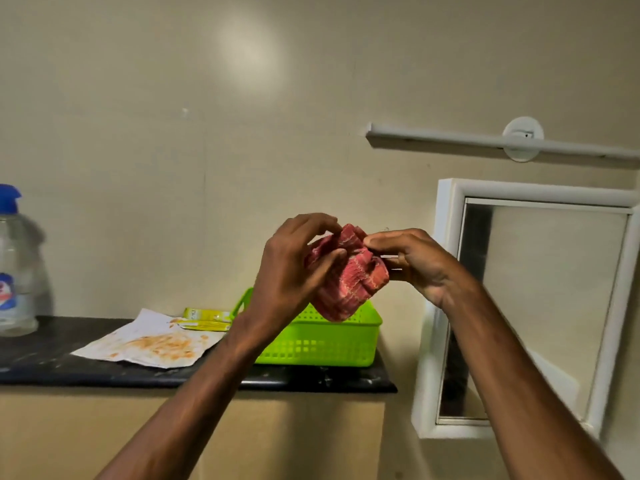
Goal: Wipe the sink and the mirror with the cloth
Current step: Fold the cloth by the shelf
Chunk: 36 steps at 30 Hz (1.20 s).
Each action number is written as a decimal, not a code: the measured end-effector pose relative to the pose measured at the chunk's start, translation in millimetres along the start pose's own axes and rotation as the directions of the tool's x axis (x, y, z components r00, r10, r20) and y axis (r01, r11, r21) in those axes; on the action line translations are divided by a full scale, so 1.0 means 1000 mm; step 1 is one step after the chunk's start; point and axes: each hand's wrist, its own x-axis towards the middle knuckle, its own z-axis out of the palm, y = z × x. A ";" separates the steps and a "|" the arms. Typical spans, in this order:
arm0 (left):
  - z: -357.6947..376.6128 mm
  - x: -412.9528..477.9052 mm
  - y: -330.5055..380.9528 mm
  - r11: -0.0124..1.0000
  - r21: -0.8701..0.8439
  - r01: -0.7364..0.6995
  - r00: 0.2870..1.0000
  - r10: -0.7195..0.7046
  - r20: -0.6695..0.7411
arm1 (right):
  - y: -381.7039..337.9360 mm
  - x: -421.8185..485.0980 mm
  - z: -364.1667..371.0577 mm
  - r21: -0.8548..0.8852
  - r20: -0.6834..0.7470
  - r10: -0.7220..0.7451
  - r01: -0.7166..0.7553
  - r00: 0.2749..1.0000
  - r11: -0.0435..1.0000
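A bunched red cloth (349, 278) with pale stripes hangs in the air at the middle of the view, held by both hands. My left hand (294, 265) grips its left side with curled fingers and thumb. My right hand (412, 261) pinches its upper right edge. The mirror (547, 306), in a white frame, hangs on the wall to the right of the hands. The sink is out of view.
A black shelf (52, 368) runs along the wall below the hands. On it stand a green plastic basket (322, 341), a stained paper (152, 341), a yellow packet (204, 318) and a clear bottle (15, 271) with a blue cap. A white tube light (485, 142) sits above the mirror.
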 end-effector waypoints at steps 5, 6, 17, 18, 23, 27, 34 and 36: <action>-0.007 -0.014 0.002 1.000 0.003 -0.002 0.999 0.002 -0.045 | -0.003 0.028 0.017 -0.016 -0.175 -0.072 0.070 0.982 0.997; -0.008 -0.015 0.002 0.999 -0.034 0.016 1.000 -0.015 0.021 | -0.004 0.035 0.018 -0.023 -0.217 -0.092 0.089 0.972 0.996; -0.002 0.065 -0.041 0.893 0.168 0.417 0.899 -0.433 0.070 | -0.028 0.087 0.025 -0.066 -0.212 -0.250 0.241 0.945 0.968; -0.003 0.075 -0.047 0.868 0.131 0.479 0.856 -0.495 0.147 | -0.029 0.086 0.025 -0.047 -0.188 -0.254 0.249 0.949 0.967; 0.007 0.071 -0.059 0.899 0.179 0.400 0.855 -0.436 0.281 | -0.008 0.074 0.014 -0.054 -0.133 -0.221 0.216 0.966 0.975; 0.030 0.046 -0.059 0.894 0.225 0.386 0.873 -0.434 0.224 | 0.017 0.070 0.006 -0.088 -0.152 -0.173 0.161 0.973 0.983; 0.043 0.068 -0.054 0.942 0.224 0.250 0.955 -0.278 0.101 | 0.016 0.084 -0.004 -0.095 -0.273 -0.285 0.269 0.919 0.958; 0.046 0.070 -0.053 0.938 0.276 0.207 0.960 -0.249 0.125 | 0.022 0.086 -0.004 -0.117 -0.300 -0.299 0.276 0.906 0.954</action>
